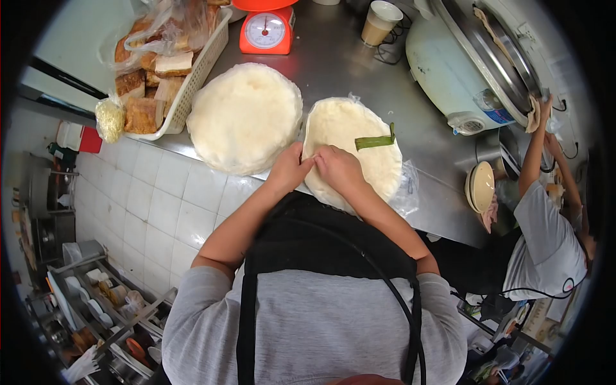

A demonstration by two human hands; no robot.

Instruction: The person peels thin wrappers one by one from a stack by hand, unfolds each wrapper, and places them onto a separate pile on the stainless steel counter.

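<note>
Left hand: The person's left hand (290, 169) is at the near-left rim of the smaller pale round, its thumb and fingers drawn together there.
Right hand: Right beside it, the right hand (338, 168) lies over the same rim, fingers curled and together, pinching the edge; from where I stand I can't quite tell whether the fingertips have thin wrap or the pale edge itself.
Smaller round: The smaller round (333, 122) sits at the near edge of the steel counter (350, 67), just in front of the black apron (333, 244).
Green strip: A folded green strip (374, 142) lies across its right part, one end turned up.
Clear plastic: Crumpled clear plastic (409, 192) lies to its right.
Larger round: The larger round (246, 112) lies flat just to the left.
Scale: An orange scale (265, 32) stands behind the larger round.
Basket: At far left, a cream basket (199, 80) holds browned chunks (144, 115), partly under a plastic bag (154, 35).
Cup: A paper cup (381, 25) stands at the back, beside dark cord.
Co-worker: On the right, another person (545, 240) reaches a hand (545, 106) to the lid of a big pale-green cooker (443, 58); two stacked bowls (482, 186) are nearby.
</note>
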